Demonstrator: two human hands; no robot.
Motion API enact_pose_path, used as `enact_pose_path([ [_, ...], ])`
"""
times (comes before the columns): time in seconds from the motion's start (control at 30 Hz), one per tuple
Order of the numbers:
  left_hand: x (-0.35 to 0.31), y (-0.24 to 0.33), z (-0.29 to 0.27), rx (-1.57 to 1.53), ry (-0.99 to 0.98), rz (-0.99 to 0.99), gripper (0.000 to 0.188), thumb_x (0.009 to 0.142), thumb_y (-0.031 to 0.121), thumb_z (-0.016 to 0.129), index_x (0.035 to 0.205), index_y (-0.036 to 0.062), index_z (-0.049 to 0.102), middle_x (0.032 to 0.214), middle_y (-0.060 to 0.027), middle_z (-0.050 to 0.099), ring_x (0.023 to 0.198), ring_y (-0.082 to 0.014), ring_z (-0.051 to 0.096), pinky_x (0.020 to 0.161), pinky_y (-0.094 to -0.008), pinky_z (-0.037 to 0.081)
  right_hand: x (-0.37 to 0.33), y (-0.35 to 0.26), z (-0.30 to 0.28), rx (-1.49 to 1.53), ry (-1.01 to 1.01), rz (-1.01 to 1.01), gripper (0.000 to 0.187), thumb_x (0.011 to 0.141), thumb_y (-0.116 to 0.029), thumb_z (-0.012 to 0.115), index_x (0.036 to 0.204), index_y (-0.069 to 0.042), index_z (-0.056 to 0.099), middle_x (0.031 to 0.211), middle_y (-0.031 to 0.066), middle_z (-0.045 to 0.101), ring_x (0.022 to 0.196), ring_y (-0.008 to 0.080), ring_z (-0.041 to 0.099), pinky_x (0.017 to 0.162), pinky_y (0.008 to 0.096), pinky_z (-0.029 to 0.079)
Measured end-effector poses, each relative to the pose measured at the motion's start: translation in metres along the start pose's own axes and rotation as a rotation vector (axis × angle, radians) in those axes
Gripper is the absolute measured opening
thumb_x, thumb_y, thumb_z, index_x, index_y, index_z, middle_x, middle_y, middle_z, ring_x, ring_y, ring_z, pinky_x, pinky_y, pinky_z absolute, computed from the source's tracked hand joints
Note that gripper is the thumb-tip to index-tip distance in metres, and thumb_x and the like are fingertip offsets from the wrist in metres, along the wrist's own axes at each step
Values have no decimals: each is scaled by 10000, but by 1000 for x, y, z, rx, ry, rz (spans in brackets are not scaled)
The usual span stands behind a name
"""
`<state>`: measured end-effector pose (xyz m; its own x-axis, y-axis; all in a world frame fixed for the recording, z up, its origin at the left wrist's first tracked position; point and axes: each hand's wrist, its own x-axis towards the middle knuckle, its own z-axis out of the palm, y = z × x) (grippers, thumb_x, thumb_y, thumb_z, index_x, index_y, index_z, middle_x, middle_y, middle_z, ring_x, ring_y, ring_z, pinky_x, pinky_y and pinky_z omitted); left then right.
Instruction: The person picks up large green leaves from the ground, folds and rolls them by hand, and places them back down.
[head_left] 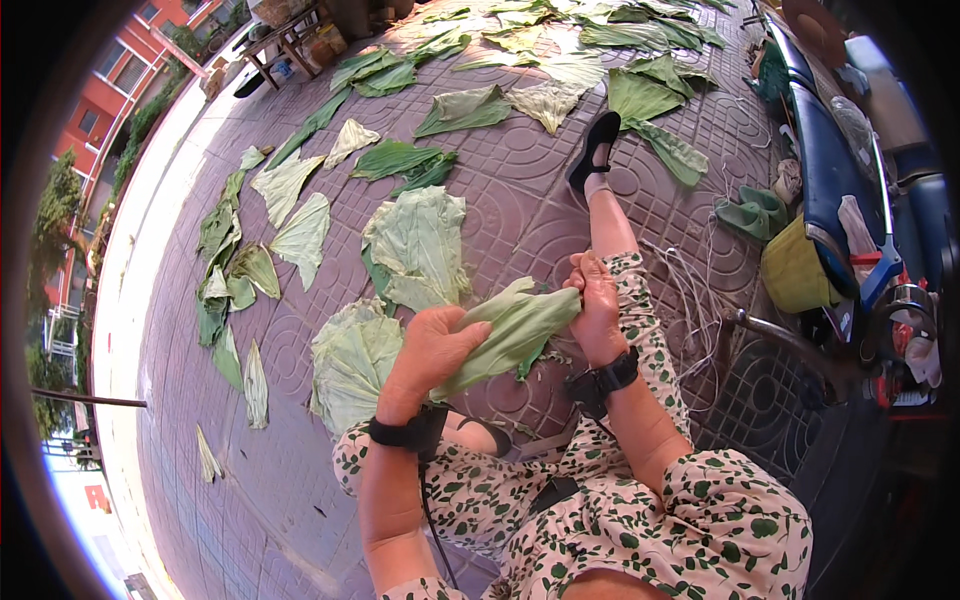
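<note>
Between my two hands stretches a large pale green leaf (522,325), folded lengthwise and creased. My left hand (437,348) grips its wide end, thumb on top and the fingers hidden underneath. At the narrow end my right hand (597,303) is closed on the tip, close to my outstretched leg. Just beyond my left hand, a broad wilted leaf (420,245) lies on the paving, partly over a darker one. Another large wilted leaf (352,358) lies to the left of my left wrist, which covers part of it.
Many leaves (460,110) are spread over the patterned paving (300,360), thickest at the far side. On the right stand a blue seat (815,170), a yellow-green bag (797,268) and green shoes (752,213). Loose white strings (700,310) trail beside my leg.
</note>
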<state>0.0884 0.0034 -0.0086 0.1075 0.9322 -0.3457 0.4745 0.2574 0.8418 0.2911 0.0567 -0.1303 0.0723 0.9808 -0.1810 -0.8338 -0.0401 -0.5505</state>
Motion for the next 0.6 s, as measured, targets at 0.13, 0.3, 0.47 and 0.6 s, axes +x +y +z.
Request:
enact_pose_path([
  [0.13,-15,1,-14,-272,110,-80,148,811,137,626,839,-8,639,692,25,586,592,-35,494,530,-195,408,23,-44,-64,208,124,154,161,901,-258,487,887,-99,507,584,-52,393,488,49,361,450,205,307],
  [0.3,-24,-10,-23,-289,195,-52,142,820,119,608,818,-22,621,681,25,583,585,-25,486,515,-184,400,10,-50,-38,82,6,176,143,903,-234,484,878,-97,512,625,-54,431,511,51,386,475,212,332],
  [0.47,-22,0,-24,-390,218,-11,153,821,132,615,844,-18,627,710,9,602,606,-32,511,544,-185,421,-6,-9,-21,-203,-118,348,164,900,-234,493,885,-81,550,682,-31,505,566,66,465,506,205,384],
  [0.6,-22,2,-23,-447,225,39,165,827,149,611,877,-8,624,752,0,614,639,-39,529,587,-188,433,-27,14,-8,-446,-188,509,247,904,-323,472,948,-97,563,853,-9,580,743,79,540,604,207,422],
])
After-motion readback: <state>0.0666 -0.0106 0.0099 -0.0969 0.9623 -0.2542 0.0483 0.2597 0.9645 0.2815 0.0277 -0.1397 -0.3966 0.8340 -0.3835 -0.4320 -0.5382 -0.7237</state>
